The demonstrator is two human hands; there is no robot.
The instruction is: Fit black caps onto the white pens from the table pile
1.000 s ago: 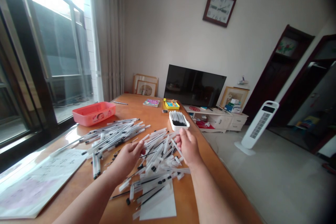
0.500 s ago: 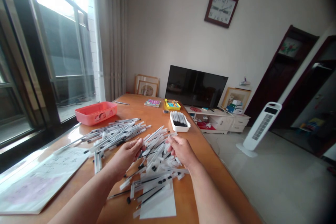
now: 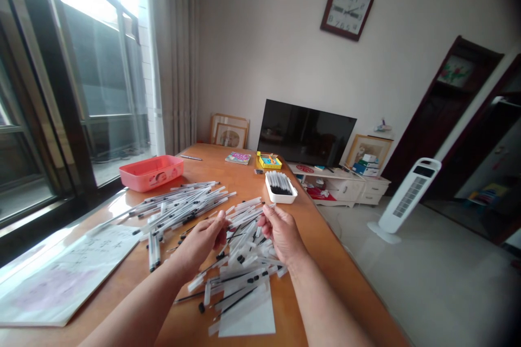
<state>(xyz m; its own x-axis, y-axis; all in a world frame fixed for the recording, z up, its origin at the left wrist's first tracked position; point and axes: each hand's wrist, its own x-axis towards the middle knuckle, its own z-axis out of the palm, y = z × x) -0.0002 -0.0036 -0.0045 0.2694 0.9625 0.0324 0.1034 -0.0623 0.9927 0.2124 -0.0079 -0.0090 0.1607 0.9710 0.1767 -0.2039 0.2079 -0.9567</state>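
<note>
On table [image 3: 215,171]: loose pen parts [image 3: 244,257] centre, some over paper sheet [image 3: 250,320]; pens [image 3: 187,207] left of them; basket [image 3: 142,180] behind pens; notebook [image 3: 73,276] front left. Tray [image 3: 284,199] behind loose parts, near right edge; box [image 3: 271,163] behind tray. Television [image 3: 307,133] behind table, fan [image 3: 409,195] right.

Glossy wooden table [image 3: 214,172], plastic pens [image 3: 192,206]

Right hand [image 3: 284,233] closer (to left hand [image 3: 204,236])

Both hands [image 3: 283,232] are bare, and so are the wrists [image 3: 299,261] and forearms [image 3: 138,303] as far as they show.
</note>
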